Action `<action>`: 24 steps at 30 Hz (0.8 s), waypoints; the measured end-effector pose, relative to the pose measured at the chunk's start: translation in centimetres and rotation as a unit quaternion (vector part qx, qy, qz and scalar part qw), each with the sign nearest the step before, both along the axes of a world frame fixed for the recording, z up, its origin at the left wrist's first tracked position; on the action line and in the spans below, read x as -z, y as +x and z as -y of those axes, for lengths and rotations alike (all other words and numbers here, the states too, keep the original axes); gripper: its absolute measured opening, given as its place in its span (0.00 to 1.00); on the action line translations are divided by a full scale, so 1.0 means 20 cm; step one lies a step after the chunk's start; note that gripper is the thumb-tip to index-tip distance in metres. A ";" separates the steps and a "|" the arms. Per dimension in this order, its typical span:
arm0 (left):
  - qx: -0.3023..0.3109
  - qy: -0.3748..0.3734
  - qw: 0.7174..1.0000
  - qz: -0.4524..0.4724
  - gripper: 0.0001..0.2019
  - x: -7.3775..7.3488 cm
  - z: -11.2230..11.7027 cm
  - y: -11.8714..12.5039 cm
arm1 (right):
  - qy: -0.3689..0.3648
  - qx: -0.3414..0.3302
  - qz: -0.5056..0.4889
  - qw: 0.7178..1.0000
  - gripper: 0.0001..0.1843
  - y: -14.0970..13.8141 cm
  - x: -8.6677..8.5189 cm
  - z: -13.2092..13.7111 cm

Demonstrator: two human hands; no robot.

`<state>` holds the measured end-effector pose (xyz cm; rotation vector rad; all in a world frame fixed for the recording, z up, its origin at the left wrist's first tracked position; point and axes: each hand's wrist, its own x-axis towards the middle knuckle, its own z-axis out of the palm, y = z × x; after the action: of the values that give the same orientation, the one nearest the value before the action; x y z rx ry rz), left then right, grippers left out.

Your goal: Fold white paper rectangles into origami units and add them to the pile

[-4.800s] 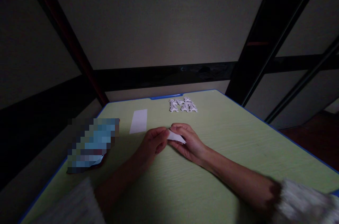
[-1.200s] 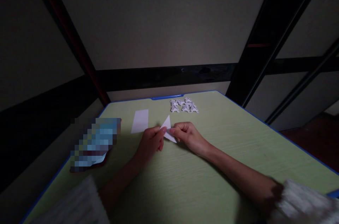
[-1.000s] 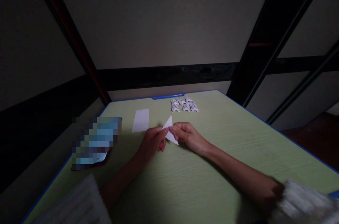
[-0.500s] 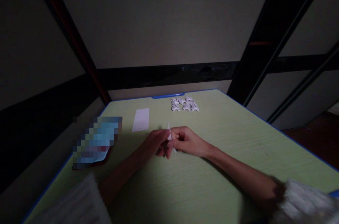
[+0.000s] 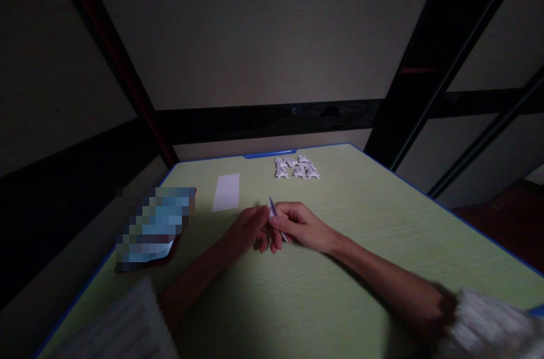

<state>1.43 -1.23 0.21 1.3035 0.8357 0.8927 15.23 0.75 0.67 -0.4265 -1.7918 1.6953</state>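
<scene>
Dim room, pale green table (image 5: 361, 223) with blue edging. Folded white paper (image 5: 272, 210) is up between the two hands, over the middle of the tabletop, nearly edge-on to me, one sharp point standing up. Cannot tell whether the knuckles rest on the table.

Left hand (image 5: 250, 227): thumb and forefinger pinch the paper's near side; other fingers curl loosely beneath. Right hand (image 5: 302, 226): thumb pressed flat on the paper, fingers bent in behind it, exact contact hidden.

Risks, as I judge them. Layers look slightly parted at the upper point; if the thumbs press unevenly, a crease could set crooked. With so little of the paper in sight, a misaligned edge might go unnoticed. Easing the left pinch too soon could let a fold spring back. Too hard a tug between the two grips might tear the thin tip.

Beyond the hands, small folded paper pieces (image 5: 300, 171) sit close together, well apart from the knuckles. The flat paper sheet (image 5: 226, 192) lies nearer the left hand; a careless forearm could nudge it.
</scene>
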 end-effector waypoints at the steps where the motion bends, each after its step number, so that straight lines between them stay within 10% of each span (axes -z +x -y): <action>1: 0.004 -0.002 1.000 0.001 0.25 0.00 0.00 0.00 | -0.005 0.003 0.000 1.000 0.18 0.00 0.00 0.00; 8: -0.087 -0.008 0.996 0.012 0.17 -0.01 -0.02 0.01 | 0.014 0.049 -0.036 0.998 0.19 -0.01 0.03 -0.04; 15: -0.198 0.056 0.977 -0.054 0.12 -0.02 -0.02 -0.01 | -0.020 0.259 -0.035 0.965 0.19 0.02 0.03 -0.10; 24: -0.213 0.106 0.970 -0.054 0.12 -0.03 -0.01 0.01 | -0.200 0.188 -0.210 0.939 0.15 -0.03 0.01 -0.06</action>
<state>1.66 -1.05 0.88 1.3909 1.1571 1.2869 14.63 1.98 0.45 -0.4949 -0.9885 1.7085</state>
